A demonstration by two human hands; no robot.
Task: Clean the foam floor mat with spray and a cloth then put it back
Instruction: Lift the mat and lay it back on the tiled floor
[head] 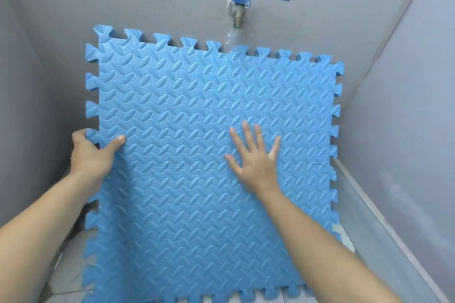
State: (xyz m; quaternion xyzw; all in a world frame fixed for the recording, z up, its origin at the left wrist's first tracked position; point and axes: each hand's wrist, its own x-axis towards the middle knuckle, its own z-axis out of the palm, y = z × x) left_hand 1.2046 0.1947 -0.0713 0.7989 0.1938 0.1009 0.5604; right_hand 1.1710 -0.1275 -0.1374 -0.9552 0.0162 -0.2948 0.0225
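Observation:
A blue foam floor mat (pixel 192 110) with a leaf-pattern surface and jigsaw edges stands tilted against the grey wall, filling the middle of the head view. My left hand (pixel 92 155) grips its left edge, thumb on the front face, fingers wrapped behind. My right hand (pixel 256 157) lies flat on the mat's face right of centre, fingers spread, holding nothing. Water runs from the tap onto the mat's top edge. No spray bottle or cloth is in view.
A wall tap (pixel 242 11) with a blue lever handle juts out just above the mat's top edge. Grey walls close in on the left, back and right. A low ledge (pixel 369 204) runs along the right. Pale floor tiles (pixel 71 275) show at lower left.

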